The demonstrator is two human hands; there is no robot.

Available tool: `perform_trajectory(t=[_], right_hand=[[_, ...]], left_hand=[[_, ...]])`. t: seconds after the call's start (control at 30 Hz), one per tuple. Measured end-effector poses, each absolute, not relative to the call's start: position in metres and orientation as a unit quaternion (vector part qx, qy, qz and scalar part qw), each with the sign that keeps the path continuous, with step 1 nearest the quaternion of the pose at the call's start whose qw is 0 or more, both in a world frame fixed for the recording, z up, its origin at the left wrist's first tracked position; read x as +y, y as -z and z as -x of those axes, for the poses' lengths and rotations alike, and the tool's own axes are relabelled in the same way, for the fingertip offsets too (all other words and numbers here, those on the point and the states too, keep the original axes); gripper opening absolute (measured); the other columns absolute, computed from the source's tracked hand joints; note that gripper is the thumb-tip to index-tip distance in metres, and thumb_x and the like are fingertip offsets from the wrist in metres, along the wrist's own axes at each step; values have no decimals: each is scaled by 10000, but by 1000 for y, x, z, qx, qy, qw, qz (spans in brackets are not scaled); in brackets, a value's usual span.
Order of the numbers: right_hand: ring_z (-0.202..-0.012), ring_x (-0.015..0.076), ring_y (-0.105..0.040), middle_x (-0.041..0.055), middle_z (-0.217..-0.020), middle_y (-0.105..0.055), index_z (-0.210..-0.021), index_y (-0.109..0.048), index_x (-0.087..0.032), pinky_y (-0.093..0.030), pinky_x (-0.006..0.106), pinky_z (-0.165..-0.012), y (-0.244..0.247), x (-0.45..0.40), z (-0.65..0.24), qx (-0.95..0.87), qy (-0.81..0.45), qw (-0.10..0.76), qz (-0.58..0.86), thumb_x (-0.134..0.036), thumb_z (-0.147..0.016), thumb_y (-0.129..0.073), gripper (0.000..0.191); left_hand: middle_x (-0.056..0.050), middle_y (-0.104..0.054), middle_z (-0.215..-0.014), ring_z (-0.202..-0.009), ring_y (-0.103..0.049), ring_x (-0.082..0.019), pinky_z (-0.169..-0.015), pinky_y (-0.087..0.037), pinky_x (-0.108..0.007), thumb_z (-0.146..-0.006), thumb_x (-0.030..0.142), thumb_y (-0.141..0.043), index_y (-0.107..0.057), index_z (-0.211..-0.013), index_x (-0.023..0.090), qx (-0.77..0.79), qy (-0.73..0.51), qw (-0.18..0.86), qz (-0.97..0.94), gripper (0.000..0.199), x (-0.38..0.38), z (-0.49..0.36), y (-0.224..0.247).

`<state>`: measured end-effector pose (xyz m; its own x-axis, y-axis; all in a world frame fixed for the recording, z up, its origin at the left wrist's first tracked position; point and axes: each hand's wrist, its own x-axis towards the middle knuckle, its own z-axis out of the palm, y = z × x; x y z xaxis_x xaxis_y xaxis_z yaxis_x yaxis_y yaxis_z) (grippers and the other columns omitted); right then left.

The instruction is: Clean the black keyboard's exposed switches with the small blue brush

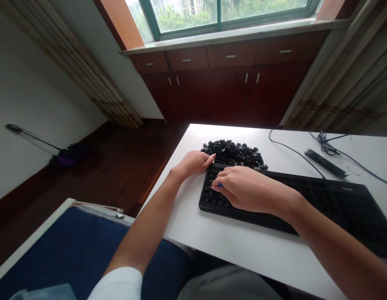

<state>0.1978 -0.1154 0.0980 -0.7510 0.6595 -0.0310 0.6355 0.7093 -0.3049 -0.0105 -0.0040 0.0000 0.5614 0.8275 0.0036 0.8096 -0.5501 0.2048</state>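
A long black keyboard (pixel 259 214) lies at a slant on the white table (pixel 193 233), with rows of key positions showing at its left end. My left hand (pixel 197 161) is closed at the keyboard's far left corner, its thumb and fingers against the edge. Over the keyboard's left part, my right hand (pixel 243 187) is closed in a pinch on a small blue tool (pixel 219 184), mostly covered by the fingers. Just beyond both hands is a heap of loose black keycaps (pixel 232 152). What the blue tool's tip touches is hidden.
Behind the keyboard lie a black strip-shaped piece (pixel 326 163), a thin bent wire piece (pixel 353 171) and a dark cable (pixel 295 148) with a bundled part (pixel 325 143). A blue bed-like surface (pixel 65 250) is at the left, below the table's edge.
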Motion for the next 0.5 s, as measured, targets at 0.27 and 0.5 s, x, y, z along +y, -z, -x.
perform_trajectory(t=[0.27,0.5], right_hand=[[-536,196,-596,80,-660,-705,-665,-661,-186,-243,351,-518,-116,-134,-215,-892,-100,-77,435,-169,-923,-475,319],[-718,182,-644,48,-804,-736,-802,-664,-187,-350,329,-640,-107,-135,-213,-926,-168,19,336,-164,-987,-434,295]], left_hand=[[-103,-706,-661,-595,-562,-206,-627,-248,-344,-1052,609,-247,-686,-606,192,467,-46,95,-878,753,-2,9,2],[-90,-665,-612,-560,-511,-193,-616,-222,-342,-1046,620,-261,-630,-561,197,477,-44,102,-872,742,-3,5,2]])
